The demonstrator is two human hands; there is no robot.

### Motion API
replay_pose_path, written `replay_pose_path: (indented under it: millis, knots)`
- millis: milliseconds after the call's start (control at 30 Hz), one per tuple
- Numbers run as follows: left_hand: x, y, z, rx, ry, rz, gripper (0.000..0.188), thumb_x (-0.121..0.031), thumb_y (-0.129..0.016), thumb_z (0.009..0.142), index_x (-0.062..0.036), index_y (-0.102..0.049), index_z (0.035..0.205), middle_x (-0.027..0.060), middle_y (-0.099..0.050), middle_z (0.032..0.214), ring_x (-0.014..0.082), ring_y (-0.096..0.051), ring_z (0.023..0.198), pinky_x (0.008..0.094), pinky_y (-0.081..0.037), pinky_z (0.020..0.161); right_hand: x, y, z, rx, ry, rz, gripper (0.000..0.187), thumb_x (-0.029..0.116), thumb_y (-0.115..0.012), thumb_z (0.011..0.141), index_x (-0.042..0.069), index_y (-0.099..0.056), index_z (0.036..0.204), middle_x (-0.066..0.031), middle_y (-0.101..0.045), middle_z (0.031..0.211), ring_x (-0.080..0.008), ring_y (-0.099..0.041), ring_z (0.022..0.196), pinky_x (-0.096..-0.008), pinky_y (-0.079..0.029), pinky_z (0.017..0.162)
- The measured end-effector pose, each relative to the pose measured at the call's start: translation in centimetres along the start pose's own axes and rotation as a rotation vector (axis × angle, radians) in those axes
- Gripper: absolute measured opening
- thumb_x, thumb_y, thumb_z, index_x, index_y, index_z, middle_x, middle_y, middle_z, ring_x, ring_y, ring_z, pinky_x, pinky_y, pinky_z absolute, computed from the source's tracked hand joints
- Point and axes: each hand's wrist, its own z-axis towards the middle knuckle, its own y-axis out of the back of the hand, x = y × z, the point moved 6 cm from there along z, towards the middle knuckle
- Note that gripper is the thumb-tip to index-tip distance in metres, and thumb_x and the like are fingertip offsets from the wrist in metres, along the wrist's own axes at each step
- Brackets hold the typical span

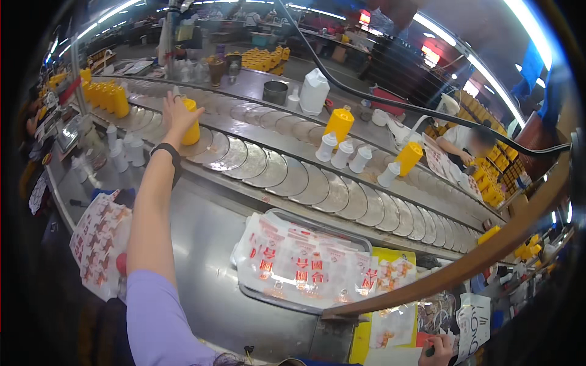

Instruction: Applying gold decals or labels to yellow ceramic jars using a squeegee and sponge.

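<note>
Bottle first: a yellow squeeze bottle [191, 128] stands upright on one of the round steel plates [293, 177] of a curved conveyor, far out to the left. The left hand [176, 116] is stretched out to it at the end of a long reach, fingers spread and laid against the bottle's near side; whether they have closed fully round it cannot be told. A dark band sits on that wrist, and a lilac sleeve covers the upper arm.

Further along the same conveyor, to the right, two more yellow bottles [339, 124] stand among a cluster of small white bottles [343, 154], all upright on the overlapping plates. A row of yellow bottles [105, 96] lines the far left of the belt, and a white jug [315, 91] and a dark metal pot [275, 92] stand behind the belt.

Nearer, on the steel bench [207, 244], a shallow tray [278, 299] is heaped with clear packets printed in red. A second stack of printed packets [97, 241] lies at the left edge of the bench, beside the forearm.

The right hand [439, 349] shows only at the bottom edge, curled round a dark pen-like object over white papers [475, 323]; the grip is partly cut off by the frame.

Another person [467, 141] in a white top is at the far right of the conveyor.
</note>
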Motion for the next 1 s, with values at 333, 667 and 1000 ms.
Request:
replay_pose_path:
  millis: [333, 667, 1000]
  knots:
    - [-3.2, -4.8, -1.1, -0.147, -0.092, -0.149, 0.075, -0.024, -0.089, 0.059, -0.0048, -0.055, 0.124, 0.0175, -0.055, 0.119, 0.0392, -0.05, 0.119, 0.0485, -0.044, 0.103, 0.5, -1.1, 1.0, 0.035, 0.042, -0.085, 0.015, 0.004, -0.068, 0.08, 0.01, -0.068, 0.094, -0.0103, -0.067, 0.096, -0.0345, -0.062, 0.088, -0.044, -0.052, 0.078]
    - [-3.8, 5.9, -12.1, -0.172, -0.208, -0.497, 0.073, -0.027, -0.087, 0.06, -0.0021, -0.055, 0.121, 0.0215, -0.051, 0.12, 0.0381, -0.047, 0.116, 0.0449, -0.042, 0.1, 0.2, -0.8, -1.6, -0.142, 0.142, 0.064, 0.004, 0.007, -0.072, 0.086, 0.009, -0.072, 0.089, -0.009, -0.071, 0.093, -0.032, -0.067, 0.083, -0.0403, -0.054, 0.071]
    - [-6.4, 28.8, -33.0, 0.292, -0.425, -0.904, 0.07, -0.023, -0.089, 0.065, -0.0029, -0.056, 0.123, 0.0139, -0.046, 0.116, 0.029, -0.049, 0.11, 0.0368, -0.04, 0.099, 5.4, -0.9, -2.9, -0.192, 0.277, 0.345, 0.003, 0.005, -0.067, 0.09, 0.003, -0.068, 0.092, -0.0157, -0.065, 0.09, -0.0323, -0.063, 0.08, -0.0408, -0.05, 0.068]
